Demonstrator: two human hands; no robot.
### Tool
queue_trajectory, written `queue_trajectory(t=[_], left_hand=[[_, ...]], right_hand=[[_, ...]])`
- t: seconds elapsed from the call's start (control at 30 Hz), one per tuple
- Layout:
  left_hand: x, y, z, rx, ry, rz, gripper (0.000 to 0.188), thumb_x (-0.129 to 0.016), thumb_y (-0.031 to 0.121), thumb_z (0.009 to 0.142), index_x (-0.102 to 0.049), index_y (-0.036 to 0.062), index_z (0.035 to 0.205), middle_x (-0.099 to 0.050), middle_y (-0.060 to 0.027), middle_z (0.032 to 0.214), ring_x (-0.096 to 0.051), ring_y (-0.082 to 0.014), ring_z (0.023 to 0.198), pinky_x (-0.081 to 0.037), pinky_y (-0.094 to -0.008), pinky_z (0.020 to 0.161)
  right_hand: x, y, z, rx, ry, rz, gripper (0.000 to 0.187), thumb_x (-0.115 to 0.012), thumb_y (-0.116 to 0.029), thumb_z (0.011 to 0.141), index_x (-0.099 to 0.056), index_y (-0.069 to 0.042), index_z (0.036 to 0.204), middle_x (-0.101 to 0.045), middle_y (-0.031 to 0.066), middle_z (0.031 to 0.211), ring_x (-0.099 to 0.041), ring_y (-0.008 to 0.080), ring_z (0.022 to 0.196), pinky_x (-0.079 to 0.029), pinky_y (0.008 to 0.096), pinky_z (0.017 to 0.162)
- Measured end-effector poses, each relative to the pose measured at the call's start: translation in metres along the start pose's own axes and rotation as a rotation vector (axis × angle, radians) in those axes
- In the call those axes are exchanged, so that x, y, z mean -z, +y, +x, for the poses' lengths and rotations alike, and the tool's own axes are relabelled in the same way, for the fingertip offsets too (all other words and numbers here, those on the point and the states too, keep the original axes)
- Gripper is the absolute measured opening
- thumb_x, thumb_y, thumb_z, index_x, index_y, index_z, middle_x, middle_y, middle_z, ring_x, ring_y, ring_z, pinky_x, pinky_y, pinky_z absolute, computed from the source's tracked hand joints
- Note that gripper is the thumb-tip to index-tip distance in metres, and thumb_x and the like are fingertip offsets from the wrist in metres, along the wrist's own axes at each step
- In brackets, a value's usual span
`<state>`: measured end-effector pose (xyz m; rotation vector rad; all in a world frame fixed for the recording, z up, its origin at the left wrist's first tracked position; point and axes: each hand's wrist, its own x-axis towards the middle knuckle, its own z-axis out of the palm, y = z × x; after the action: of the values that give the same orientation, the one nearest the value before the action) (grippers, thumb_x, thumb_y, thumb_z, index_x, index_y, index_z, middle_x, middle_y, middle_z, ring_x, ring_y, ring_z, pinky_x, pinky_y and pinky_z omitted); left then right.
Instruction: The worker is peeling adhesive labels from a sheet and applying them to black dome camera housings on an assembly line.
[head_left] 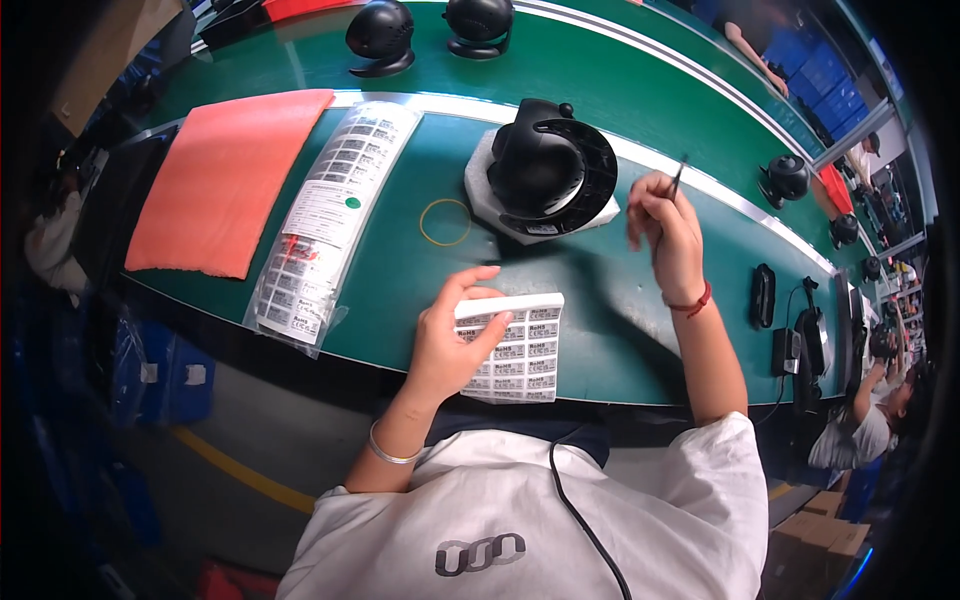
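Note:
My left hand point(455, 335) is closed on a stack of label sheets point(528, 350), thumb on top, at the near edge of the green table. Small printed labels cover the sheets in rows. Raised at the right, my right hand point(665, 235) pinches a thin dark tool point(679, 177), which looks like tweezers. Between and beyond the hands, a black rounded device point(540, 165) with a curved stand lies on a white foam pad point(482, 185). A small label sits on the stand's near edge. Neither hand touches the device.
A yellow rubber band point(444, 243) lies left of the foam pad. Farther left are a bagged stack of label sheets point(325, 215) and an orange foam sheet point(225, 185). More black devices point(380, 40) stand along the far belt. Black adapters and cables point(787, 350) lie at the right.

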<state>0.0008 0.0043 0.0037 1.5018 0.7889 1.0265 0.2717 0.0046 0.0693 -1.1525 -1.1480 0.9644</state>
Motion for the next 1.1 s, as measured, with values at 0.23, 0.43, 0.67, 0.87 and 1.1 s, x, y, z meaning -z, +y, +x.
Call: queue_trajectory(t=[0.23, 0.43, 0.67, 0.87, 1.1], left_hand=[[-0.003, 0.003, 0.002, 0.049, -0.027, -0.019, 0.042, -0.067, -0.001, 0.084, -0.053, 0.0015, 0.123, -0.068, -0.0071, 0.095, -0.062, -0.0085, 0.085, -0.05, -0.0223, 0.074], [0.002, -0.004, 0.0, -0.007, -0.001, 0.01, 0.039, -0.069, 0.005, 0.084, -0.054, 0.0046, 0.12, -0.07, -0.011, 0.093, -0.069, -0.0175, 0.082, -0.054, -0.0294, 0.072], [0.002, 0.005, 0.0, -0.043, -0.007, 0.042, 0.037, -0.069, 0.006, 0.083, -0.055, 0.006, 0.118, -0.07, -0.0105, 0.092, -0.069, -0.0204, 0.084, -0.054, -0.0306, 0.072], [0.002, 0.003, 0.001, -0.013, -0.01, 0.05, 0.039, -0.072, 0.003, 0.081, -0.057, 0.0039, 0.117, -0.07, -0.0105, 0.094, -0.068, -0.0148, 0.085, -0.054, -0.0279, 0.076], [0.001, 0.001, 0.004, 0.013, -0.025, 0.061, 0.038, -0.071, 0.009, 0.082, -0.057, 0.006, 0.116, -0.07, -0.0143, 0.095, -0.07, -0.0246, 0.088, -0.054, -0.0328, 0.077]], right_hand=[[-0.012, -0.034, 0.06, 0.317, -0.217, -0.959, 0.042, -0.078, -0.033, 0.079, -0.058, 0.001, 0.092, -0.043, 0.0102, 0.056, -0.037, 0.0156, 0.05, -0.034, 0.03, 0.048], [-0.023, -0.063, 0.076, 0.523, -0.338, -0.943, 0.033, -0.081, -0.022, 0.074, -0.059, 0.002, 0.083, -0.057, 0.0159, 0.063, -0.054, 0.0258, 0.052, -0.043, 0.0345, 0.052], [0.073, 0.032, 0.146, 0.609, 0.034, -1.747, 0.017, -0.068, -0.019, 0.076, -0.056, -0.013, 0.087, -0.065, 0.0088, 0.076, -0.064, 0.0339, 0.067, -0.051, 0.0438, 0.053], [0.148, 0.093, 0.183, 0.548, 0.146, -2.039, 0.013, -0.061, -0.022, 0.082, -0.055, -0.014, 0.091, -0.063, 0.0055, 0.072, -0.066, 0.0256, 0.063, -0.05, 0.0392, 0.048], [0.078, 0.081, 0.232, 0.287, 0.007, -1.843, 0.048, -0.054, -0.054, 0.089, -0.058, -0.019, 0.122, -0.07, 0.0133, 0.087, -0.069, 0.0307, 0.08, -0.055, 0.0414, 0.067]])
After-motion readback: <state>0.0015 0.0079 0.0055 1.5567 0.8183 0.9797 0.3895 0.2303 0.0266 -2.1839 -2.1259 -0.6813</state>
